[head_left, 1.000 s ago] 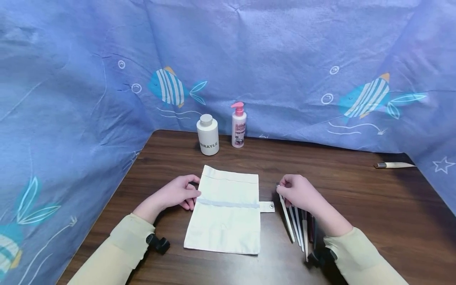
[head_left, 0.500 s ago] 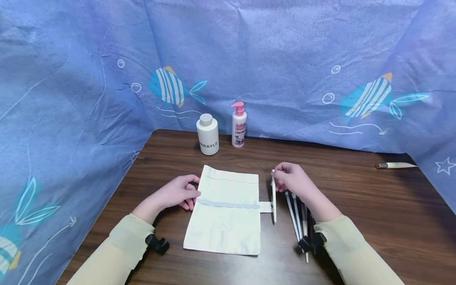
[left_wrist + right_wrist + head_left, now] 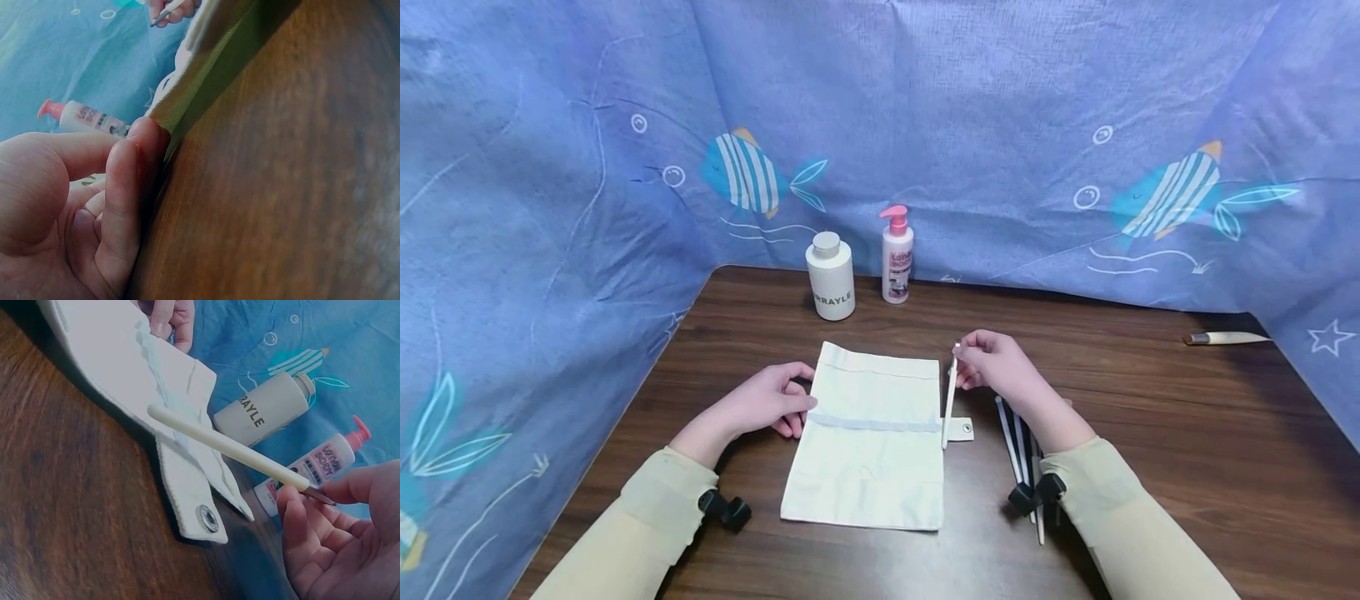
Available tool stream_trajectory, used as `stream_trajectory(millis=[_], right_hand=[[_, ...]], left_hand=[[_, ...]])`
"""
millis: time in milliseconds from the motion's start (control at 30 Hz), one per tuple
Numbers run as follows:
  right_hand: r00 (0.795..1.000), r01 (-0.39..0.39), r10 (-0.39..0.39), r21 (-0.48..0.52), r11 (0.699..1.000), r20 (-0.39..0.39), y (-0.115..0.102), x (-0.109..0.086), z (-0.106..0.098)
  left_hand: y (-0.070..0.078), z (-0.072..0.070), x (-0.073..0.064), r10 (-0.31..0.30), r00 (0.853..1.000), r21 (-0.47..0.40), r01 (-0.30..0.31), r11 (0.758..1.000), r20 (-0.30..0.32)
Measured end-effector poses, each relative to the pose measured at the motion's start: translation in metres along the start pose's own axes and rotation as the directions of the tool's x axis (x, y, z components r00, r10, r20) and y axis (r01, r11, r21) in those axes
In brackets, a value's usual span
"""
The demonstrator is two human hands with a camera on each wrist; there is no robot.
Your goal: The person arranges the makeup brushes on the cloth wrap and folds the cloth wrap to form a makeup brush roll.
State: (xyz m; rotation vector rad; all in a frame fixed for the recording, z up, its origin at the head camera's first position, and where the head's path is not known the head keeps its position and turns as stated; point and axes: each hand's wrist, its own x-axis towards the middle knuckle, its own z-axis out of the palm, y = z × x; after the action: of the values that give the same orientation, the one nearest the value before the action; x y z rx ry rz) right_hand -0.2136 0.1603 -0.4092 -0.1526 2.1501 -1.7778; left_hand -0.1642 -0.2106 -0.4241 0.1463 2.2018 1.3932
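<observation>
A cream fabric brush roll (image 3: 868, 479) lies spread on the table, a pale elastic band across it and a snap tab (image 3: 208, 519) at its right side. My left hand (image 3: 771, 400) pinches its left edge between thumb and fingers. In the right wrist view, my right hand (image 3: 356, 525) pinches a slim cream-handled brush (image 3: 219, 445) by its brownish metal end; the bristles are hidden by the fingers. From the head view, the brush handle points down and overlaps the roll's right edge near the tab. Several more slim brushes (image 3: 1011, 442) lie under my right wrist.
A white bottle (image 3: 832, 279) and a lotion bottle with a pink pump (image 3: 897, 258) stand behind the roll. Another cream-handled brush (image 3: 1228, 337) lies at the table's far right edge. A blue fish-print curtain (image 3: 985, 150) hangs behind the table (image 3: 1150, 433).
My right hand has lifted the cream-handled brush off the bunch and carried it left to the roll's right edge. My left hand has kept its hold on the roll.
</observation>
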Motion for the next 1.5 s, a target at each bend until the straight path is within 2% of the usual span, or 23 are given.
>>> stream_trajectory(millis=[200, 400, 600, 833, 1200, 1500], right_hand=[[0.998, 0.001, 0.003, 0.07, 0.998, -0.06, 0.003, 0.002, 0.0], [0.992, 0.042, -0.029, 0.11, 0.993, -0.124, 0.004, 0.006, 0.001], [0.981, 0.077, -0.056, 0.11, 0.991, -0.185, -0.001, 0.004, 0.004], [0.975, 0.07, -0.05, 0.085, 0.994, -0.216, 0.002, 0.006, 0.004], [0.989, 0.034, -0.028, 0.036, 0.999, -0.144, 0.006, 0.005, 0.011], [0.994, 0.032, -0.032, 0.005, 0.999, -0.105, 0.008, 0.007, 0.013]], left_hand=[[-0.001, 0.001, 0.001, 0.004, 1.0, -0.008, -0.004, 1.0, 0.004], [-0.002, 0.0, 0.002, 0.005, 1.0, 0.0, -0.005, 1.0, -0.007], [-0.001, -0.001, 0.001, 0.008, 1.0, -0.003, -0.008, 1.0, -0.004], [-0.002, -0.001, 0.002, -0.001, 1.0, -0.01, 0.001, 1.0, -0.003], [-0.005, 0.0, 0.002, -0.012, 1.0, -0.006, 0.012, 1.0, 0.007], [-0.004, -0.002, 0.003, 0.006, 1.0, 0.002, -0.006, 1.0, 0.013]])
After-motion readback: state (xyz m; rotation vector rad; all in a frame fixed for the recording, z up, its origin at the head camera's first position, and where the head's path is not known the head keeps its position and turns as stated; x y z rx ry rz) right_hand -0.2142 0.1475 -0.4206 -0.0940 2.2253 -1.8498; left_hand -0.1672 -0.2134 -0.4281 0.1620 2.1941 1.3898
